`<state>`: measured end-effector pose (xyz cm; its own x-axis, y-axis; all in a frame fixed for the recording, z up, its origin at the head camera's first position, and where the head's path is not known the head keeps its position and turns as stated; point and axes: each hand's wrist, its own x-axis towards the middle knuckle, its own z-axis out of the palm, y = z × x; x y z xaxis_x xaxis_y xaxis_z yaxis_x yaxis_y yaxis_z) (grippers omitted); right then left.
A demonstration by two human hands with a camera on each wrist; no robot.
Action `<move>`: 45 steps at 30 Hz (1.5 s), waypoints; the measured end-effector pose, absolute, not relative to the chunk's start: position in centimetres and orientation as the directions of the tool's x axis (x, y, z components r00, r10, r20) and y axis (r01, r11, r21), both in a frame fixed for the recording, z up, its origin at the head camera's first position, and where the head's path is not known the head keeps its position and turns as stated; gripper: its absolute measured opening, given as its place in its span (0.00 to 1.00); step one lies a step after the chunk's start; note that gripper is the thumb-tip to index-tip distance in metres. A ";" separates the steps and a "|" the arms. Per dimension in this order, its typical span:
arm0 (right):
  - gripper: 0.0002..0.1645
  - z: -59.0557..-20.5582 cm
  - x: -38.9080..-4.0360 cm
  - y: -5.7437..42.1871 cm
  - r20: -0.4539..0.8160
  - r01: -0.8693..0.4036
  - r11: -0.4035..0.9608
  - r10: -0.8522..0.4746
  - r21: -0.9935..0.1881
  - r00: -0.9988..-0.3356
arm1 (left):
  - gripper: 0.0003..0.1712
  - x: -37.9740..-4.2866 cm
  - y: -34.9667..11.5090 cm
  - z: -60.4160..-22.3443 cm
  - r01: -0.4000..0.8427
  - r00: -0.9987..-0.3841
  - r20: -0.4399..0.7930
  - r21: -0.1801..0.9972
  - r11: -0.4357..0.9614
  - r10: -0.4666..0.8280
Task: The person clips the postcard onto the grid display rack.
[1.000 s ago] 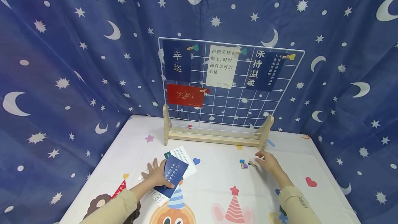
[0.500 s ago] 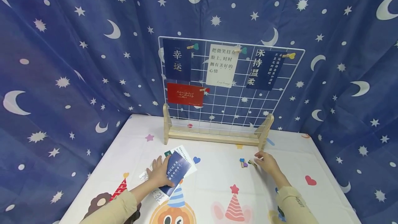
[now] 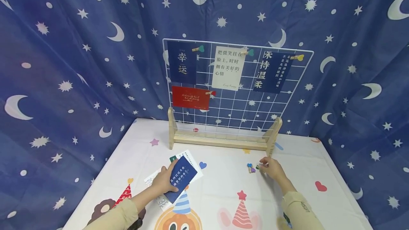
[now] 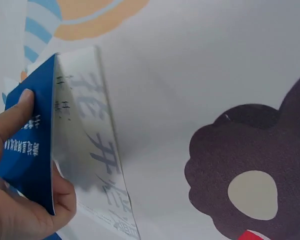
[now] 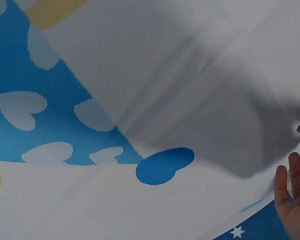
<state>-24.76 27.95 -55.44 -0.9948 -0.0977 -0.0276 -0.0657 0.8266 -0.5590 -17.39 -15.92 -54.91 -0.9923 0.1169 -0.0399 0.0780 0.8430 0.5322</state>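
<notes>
My left hand (image 3: 162, 181) holds a dark blue card (image 3: 183, 178) with white writing, its thumb on the printed face and the fingers curled behind. In the left wrist view, this blue card (image 4: 27, 145) stands tilted up, partly over a white card (image 4: 97, 120) with grey writing. At the right, the fingertips of my right hand (image 3: 274, 169) pinch a small clothespin (image 3: 257, 167) with a green end, mostly hidden by them. Two more heart-topped clothespins (image 3: 251, 168), blue and purple, lie just left of it. The right wrist view shows the fingers only at its edge.
Behind the hands stands a white wire grid (image 3: 234, 111) on a wooden base (image 3: 220, 142). Clothespins hold several cards on it, including a red card (image 3: 190, 98) lower left. White cards (image 3: 193, 160) lie under the blue one on the patterned tablecloth (image 3: 217, 191).
My left hand has gripped the blue card and lifted it slightly, shifting it right. My right fingertips have closed in on the green-ended clothespin, which is now mostly covered.
</notes>
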 end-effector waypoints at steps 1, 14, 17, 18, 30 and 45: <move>0.11 -55.5 -24.7 27.9 -0.026 -0.071 0.827 -0.102 -0.558 -0.994 | 0.62 -17.3 -16.0 -54.8 0.091 -0.988 -0.052 0.546 0.833 0.143; 0.10 -56.6 -24.2 27.2 -0.024 -0.046 0.835 -0.070 -0.548 -0.997 | 0.41 -17.0 -17.8 -53.9 0.084 -0.896 -0.167 0.846 0.526 0.412; 0.10 -56.5 -24.4 27.1 -0.013 -0.037 0.825 -0.054 -0.564 -0.998 | 0.41 -17.4 -18.2 -53.8 0.055 -0.875 -0.152 0.912 0.407 0.459; 0.10 -56.5 -24.4 27.0 -0.010 -0.038 0.823 -0.053 -0.566 -0.999 | 0.42 -17.5 -18.4 -53.8 0.044 -0.870 -0.147 0.928 0.370 0.471; 0.12 -56.2 -23.9 27.2 -0.053 0.011 0.806 -0.026 -0.592 -0.998 | 0.20 -17.7 -18.4 -52.9 0.145 -0.853 -0.005 0.959 0.245 0.522; 0.12 -55.8 -24.6 27.2 -0.039 -0.024 0.838 -0.054 -0.545 -0.998 | 0.24 -18.8 -17.7 -50.9 0.193 -0.826 -0.026 0.926 0.325 0.563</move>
